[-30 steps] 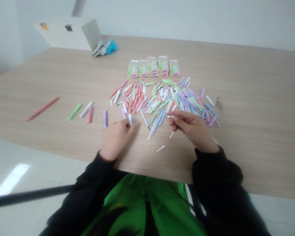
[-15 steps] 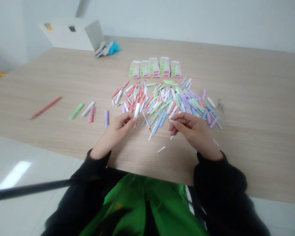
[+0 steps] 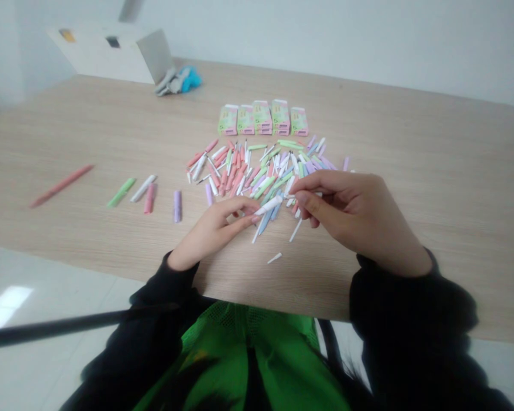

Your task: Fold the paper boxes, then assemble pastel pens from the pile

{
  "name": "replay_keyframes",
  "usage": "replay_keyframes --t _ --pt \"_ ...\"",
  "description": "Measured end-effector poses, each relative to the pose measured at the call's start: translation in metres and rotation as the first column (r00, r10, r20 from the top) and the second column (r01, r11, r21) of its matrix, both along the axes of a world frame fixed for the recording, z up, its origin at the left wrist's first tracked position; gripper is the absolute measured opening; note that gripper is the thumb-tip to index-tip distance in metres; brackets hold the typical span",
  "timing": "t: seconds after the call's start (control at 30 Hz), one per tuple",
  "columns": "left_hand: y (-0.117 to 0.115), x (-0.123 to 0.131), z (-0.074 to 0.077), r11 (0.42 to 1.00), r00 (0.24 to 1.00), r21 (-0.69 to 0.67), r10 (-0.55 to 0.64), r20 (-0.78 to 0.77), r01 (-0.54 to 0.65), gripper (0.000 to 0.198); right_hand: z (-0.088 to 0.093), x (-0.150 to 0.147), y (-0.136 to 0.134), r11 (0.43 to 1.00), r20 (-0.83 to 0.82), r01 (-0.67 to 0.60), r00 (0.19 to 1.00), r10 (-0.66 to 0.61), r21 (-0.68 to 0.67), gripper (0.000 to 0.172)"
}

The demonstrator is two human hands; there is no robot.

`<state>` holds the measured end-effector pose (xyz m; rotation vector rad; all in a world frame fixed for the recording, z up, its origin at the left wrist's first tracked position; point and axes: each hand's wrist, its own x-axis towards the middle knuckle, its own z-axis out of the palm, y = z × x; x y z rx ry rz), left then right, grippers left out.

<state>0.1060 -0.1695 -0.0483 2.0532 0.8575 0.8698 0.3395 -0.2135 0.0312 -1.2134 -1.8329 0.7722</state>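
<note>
My left hand [image 3: 216, 231] pinches a white pen barrel [image 3: 269, 205], tilted with its far end up to the right. Closed at that end, my right hand [image 3: 349, 208] grips a thin white piece [image 3: 288, 196] that looks like a pen refill. The refill meets the barrel's tip; whether it sits inside, I cannot tell. Beyond and below both hands spreads a pile of loose pen parts [image 3: 240, 171] in red, white, green, blue and purple. A small white tapered piece [image 3: 274, 258] lies nearer to me on the table.
Several small green-and-pink boxes [image 3: 263, 117] stand behind the pile. To the left lie a long red pen [image 3: 62, 185], a green part [image 3: 121, 192], a white part [image 3: 144, 188], a pink part [image 3: 149, 198] and a purple part [image 3: 177, 206]. Gloves [image 3: 177, 81] rest beside a white box [image 3: 107, 54].
My right hand has moved in and up toward the left one, bringing the refill to the barrel. The barrel has gone from upright to tilted right. The view has shifted slightly.
</note>
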Motion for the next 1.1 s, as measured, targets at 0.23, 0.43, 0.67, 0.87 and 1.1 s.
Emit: replay_keyframes --t 0.23,0.43,0.67,0.87,1.1 --pt "-0.001 0.003 0.003 0.999 0.999 0.053 -0.009 -0.042 0.011 0.013 -0.004 0.0 0.006 0.994 0.04 -0.071 0.996 0.075 -0.08 0.012" --pt "-0.003 0.007 0.008 0.999 0.999 0.029 -0.043 -0.006 0.043 0.014 0.001 -0.001 0.014 0.962 -0.013 -0.146 0.989 0.147 -0.232 0.018" --pt "0.003 0.01 0.01 0.989 0.99 -0.109 -0.084 0.11 0.096 0.023 0.003 -0.005 0.02 0.98 -0.064 -0.152 0.987 0.145 -0.129 0.046" --pt "0.004 0.009 0.018 0.965 0.95 -0.19 -0.12 0.287 0.18 0.02 -0.005 -0.004 0.019 0.992 -0.114 -0.082 0.991 0.071 -0.098 0.041" --pt "0.004 0.01 0.015 0.966 0.954 -0.19 -0.117 0.275 0.173 0.02 -0.026 -0.009 0.024 0.984 -0.262 -0.169 0.954 0.148 -0.06 0.032"
